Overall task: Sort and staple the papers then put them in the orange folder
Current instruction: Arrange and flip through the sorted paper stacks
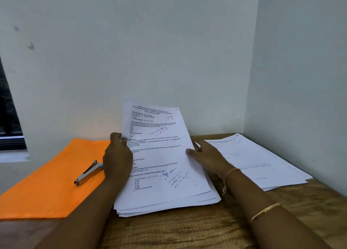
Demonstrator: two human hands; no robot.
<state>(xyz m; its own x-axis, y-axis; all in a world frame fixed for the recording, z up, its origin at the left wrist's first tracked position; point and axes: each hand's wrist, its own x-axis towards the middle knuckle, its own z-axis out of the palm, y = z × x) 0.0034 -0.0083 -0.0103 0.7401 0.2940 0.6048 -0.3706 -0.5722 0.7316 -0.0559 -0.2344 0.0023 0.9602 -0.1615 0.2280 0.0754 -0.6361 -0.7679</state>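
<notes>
A thick stack of printed papers [169,198] lies in the middle of the wooden table [187,228]. Its top sheet [161,141], marked "C9" in pen, is lifted at the far end and leans up toward the wall. My left hand [117,155] pinches that sheet's left edge. My right hand [208,155] holds its right edge, thumb on the front and fingers behind the paper. A second, thinner pile of papers [262,162] lies to the right. The orange folder [48,185] lies flat on the left with a silver stapler [88,173] on top of it.
The table sits in a corner, with a white wall [169,51] right behind the papers and another wall close on the right. A dark window [9,117] is at the far left. Bare wood shows along the table's near edge.
</notes>
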